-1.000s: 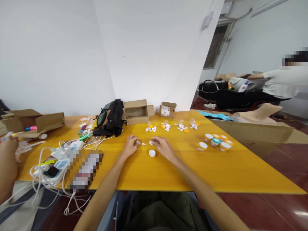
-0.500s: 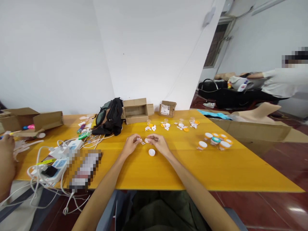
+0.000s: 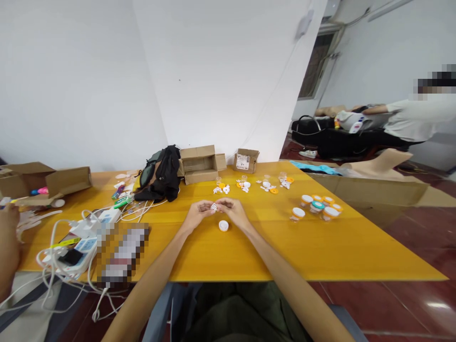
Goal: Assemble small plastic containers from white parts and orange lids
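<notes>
My left hand (image 3: 198, 213) and my right hand (image 3: 233, 211) meet over the middle of the table, fingertips closed on a small white perforated plastic piece (image 3: 213, 207). Whether it is one part or several pressed together, I cannot make out; fingers cover its edges. Just below the hands on the tabletop is a round white plastic cap (image 3: 223, 225). Beyond the hands lie small piles of white perforated parts (image 3: 225, 189), orange rings (image 3: 273, 191) and clear cups (image 3: 244, 178).
Several small jars with white, orange and teal lids (image 3: 298, 213) stand at the right. At the left are a power strip (image 3: 87, 244) with tangled cables, a phone (image 3: 126, 254) and another person's arm (image 3: 9, 237). A backpack (image 3: 160, 173) and cardboard boxes (image 3: 199, 164) line the back.
My hands have come together. Half a second ago they were apart, each with a small white perforated piece, and another piece showed between them. The view has shifted slightly.
</notes>
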The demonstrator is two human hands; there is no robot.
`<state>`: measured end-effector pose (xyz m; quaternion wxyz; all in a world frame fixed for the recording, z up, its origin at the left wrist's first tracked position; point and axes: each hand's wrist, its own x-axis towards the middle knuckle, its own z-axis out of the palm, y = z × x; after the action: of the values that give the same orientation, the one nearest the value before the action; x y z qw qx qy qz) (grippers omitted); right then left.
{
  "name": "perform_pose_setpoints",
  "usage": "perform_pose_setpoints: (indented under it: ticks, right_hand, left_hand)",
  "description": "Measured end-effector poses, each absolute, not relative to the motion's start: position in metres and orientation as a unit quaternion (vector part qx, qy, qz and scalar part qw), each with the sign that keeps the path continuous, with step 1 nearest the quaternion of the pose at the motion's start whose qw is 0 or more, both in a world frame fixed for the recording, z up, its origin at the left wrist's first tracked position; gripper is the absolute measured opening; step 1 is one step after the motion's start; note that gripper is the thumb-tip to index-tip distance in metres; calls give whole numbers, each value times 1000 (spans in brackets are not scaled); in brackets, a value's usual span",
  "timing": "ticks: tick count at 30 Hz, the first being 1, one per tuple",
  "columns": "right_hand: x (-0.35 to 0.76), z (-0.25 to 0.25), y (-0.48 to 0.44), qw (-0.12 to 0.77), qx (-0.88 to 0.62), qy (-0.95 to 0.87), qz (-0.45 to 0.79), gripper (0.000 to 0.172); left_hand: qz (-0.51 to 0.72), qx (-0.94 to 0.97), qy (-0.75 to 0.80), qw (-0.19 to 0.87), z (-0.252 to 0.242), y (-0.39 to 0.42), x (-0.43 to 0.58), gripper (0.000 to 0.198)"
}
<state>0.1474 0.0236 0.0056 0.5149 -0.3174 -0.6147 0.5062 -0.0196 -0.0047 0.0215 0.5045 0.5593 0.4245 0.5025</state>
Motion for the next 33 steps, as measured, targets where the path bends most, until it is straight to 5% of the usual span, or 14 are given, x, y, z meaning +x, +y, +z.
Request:
perform_pose_setpoints:
  ticks: [10, 33]
  right_hand:
    - [147, 7, 19, 514, -329, -659, 440, 14]
    - [146, 4, 21, 511, -337, -577, 541, 29]
  left_hand:
    - [506, 551, 429, 506, 17, -3, -20, 29]
    - [534, 549, 423, 483, 19, -2, -19, 30]
